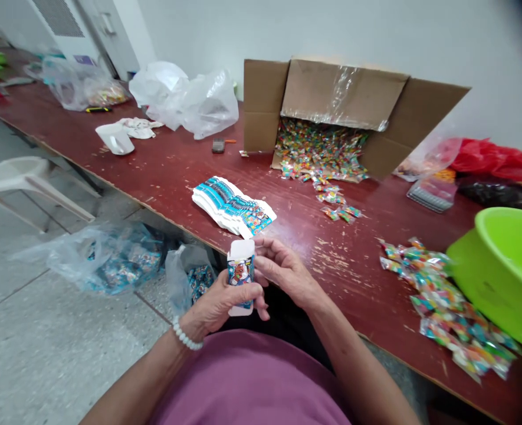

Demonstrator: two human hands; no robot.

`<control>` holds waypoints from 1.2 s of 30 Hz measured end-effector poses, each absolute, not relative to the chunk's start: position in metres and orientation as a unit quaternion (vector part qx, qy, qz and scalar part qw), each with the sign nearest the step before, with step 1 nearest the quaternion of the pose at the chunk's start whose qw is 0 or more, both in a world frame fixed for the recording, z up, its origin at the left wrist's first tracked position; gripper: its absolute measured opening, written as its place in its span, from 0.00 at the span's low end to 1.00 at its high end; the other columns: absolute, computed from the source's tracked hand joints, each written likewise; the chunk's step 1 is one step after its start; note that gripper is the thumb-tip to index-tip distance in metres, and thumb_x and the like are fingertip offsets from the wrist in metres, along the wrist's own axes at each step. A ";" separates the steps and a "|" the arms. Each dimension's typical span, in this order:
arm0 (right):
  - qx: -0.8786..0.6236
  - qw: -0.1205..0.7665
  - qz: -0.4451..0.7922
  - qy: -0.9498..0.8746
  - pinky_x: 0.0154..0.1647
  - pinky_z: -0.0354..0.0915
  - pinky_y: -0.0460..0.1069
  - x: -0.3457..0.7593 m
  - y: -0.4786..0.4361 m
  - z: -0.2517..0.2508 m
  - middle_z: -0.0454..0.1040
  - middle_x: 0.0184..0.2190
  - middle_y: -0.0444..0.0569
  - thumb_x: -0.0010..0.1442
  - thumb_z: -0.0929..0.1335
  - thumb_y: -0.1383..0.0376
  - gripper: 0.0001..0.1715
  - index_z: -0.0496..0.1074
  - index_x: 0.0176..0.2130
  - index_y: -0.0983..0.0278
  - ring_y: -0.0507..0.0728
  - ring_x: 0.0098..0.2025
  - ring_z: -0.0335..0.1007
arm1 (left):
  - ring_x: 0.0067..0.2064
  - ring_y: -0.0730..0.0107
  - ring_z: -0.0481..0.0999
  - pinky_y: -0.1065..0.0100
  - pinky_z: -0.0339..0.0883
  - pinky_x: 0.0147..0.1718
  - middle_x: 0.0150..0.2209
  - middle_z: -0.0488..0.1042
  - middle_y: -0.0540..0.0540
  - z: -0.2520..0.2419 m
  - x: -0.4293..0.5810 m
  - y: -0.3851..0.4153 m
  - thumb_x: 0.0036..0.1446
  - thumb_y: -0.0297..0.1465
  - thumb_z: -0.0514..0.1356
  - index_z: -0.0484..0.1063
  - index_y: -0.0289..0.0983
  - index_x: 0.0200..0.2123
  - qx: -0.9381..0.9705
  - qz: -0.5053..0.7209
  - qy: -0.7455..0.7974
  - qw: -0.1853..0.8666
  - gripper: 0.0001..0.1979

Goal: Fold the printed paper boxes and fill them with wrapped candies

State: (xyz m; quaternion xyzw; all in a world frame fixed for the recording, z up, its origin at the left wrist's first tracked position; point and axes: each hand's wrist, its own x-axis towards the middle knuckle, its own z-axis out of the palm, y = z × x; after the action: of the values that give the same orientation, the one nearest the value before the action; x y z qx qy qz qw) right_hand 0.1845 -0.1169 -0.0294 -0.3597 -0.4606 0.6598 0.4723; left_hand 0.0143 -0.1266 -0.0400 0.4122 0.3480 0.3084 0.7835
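A small blue printed box [242,273] with white end flaps standing out at top and bottom is upright in front of my body. My left hand [223,298] is wrapped round its lower part, thumb across the front. Fingers of my right hand [285,271] touch the box's upper right edge; some of them are hidden behind it. Beyond my hands, a fanned stack of flat blue cartons [232,206] lies on the red table [305,260]. Wrapped candies [455,307] are heaped at the right, beside a green basin [486,265].
An open cardboard box [340,97] spills wrapped candies at the back. Plastic bags [185,97] and a white cup [114,139] stand at the back left. Below the table's front edge are bags of blue boxes [128,262]. A white stool [26,171] is at left.
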 end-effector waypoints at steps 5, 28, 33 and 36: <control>-0.360 0.448 0.681 -0.455 0.15 0.62 0.44 0.179 -0.132 -0.033 0.75 0.27 0.41 0.58 0.73 0.52 0.21 0.72 0.46 0.61 0.48 0.16 0.65 | 0.24 0.67 0.76 0.66 0.71 0.29 0.23 0.76 0.47 -0.040 0.024 -0.125 0.53 0.40 0.69 0.76 0.34 0.31 0.457 0.341 0.390 0.723 0.14; -0.467 0.533 0.562 -0.427 0.31 0.63 0.46 0.187 -0.122 -0.065 0.73 0.27 0.41 0.56 0.74 0.52 0.16 0.74 0.33 0.63 0.50 0.28 0.66 | 0.32 0.71 0.76 0.73 0.70 0.30 0.33 0.76 0.50 -0.046 0.013 -0.126 0.55 0.39 0.67 0.68 0.38 0.53 0.472 0.385 0.435 0.663 0.24; -0.434 0.509 0.629 -0.397 0.34 0.66 0.47 0.195 -0.114 -0.060 0.76 0.28 0.41 0.46 0.80 0.56 0.21 0.75 0.37 0.62 0.51 0.29 0.70 | 0.35 0.72 0.76 0.74 0.69 0.32 0.35 0.77 0.50 -0.049 0.010 -0.124 0.58 0.39 0.66 0.72 0.39 0.46 0.481 0.374 0.426 0.669 0.16; -0.402 0.494 0.644 -0.424 0.38 0.68 0.48 0.195 -0.113 -0.056 0.78 0.30 0.42 0.47 0.80 0.57 0.24 0.76 0.42 0.61 0.52 0.31 0.73 | 0.37 0.72 0.76 0.74 0.70 0.34 0.38 0.78 0.49 -0.052 0.009 -0.124 0.57 0.38 0.67 0.72 0.39 0.45 0.488 0.394 0.433 0.647 0.15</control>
State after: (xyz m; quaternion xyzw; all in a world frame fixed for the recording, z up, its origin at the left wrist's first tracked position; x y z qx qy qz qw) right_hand 0.1951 -0.1128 -0.0557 -0.4024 -0.4241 0.6439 0.4935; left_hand 0.0085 -0.1237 -0.0516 0.4879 0.4333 0.3938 0.6474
